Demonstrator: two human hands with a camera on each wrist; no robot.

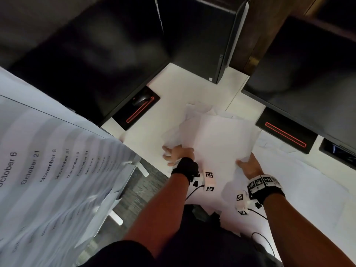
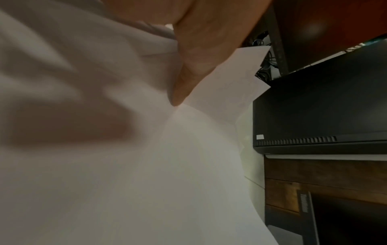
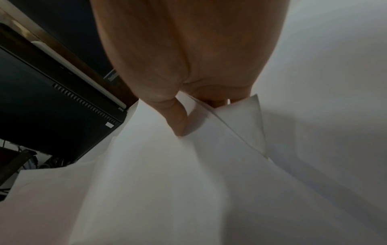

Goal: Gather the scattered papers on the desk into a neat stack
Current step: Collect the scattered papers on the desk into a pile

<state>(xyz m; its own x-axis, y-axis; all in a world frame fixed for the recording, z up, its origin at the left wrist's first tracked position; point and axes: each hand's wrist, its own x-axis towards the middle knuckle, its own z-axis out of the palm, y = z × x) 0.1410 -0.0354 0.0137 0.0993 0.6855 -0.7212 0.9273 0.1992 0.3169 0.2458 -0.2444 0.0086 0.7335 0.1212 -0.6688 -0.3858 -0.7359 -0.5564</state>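
A loose pile of white papers (image 1: 217, 135) lies fanned on the white desk (image 1: 173, 83) in front of me. My left hand (image 1: 174, 154) grips the pile's near left edge. In the left wrist view its thumb (image 2: 184, 79) presses on top of the papers (image 2: 188, 165), and the fingers show as a shadow through the sheet from below. My right hand (image 1: 245, 163) holds the near right edge. There the thumb (image 3: 178, 122) pinches the bent papers (image 3: 167, 182) against fingers underneath. More white sheets (image 1: 308, 170) lie spread to the right.
Dark monitors (image 1: 202, 35) stand at the back, left and right, on black bases with red lines (image 1: 138, 110) (image 1: 285, 133). A mouse (image 1: 141, 100) rests on the left base. A big printed sheet with dates (image 1: 48, 170) fills the left side. The floor (image 1: 138, 189) shows beside the desk.
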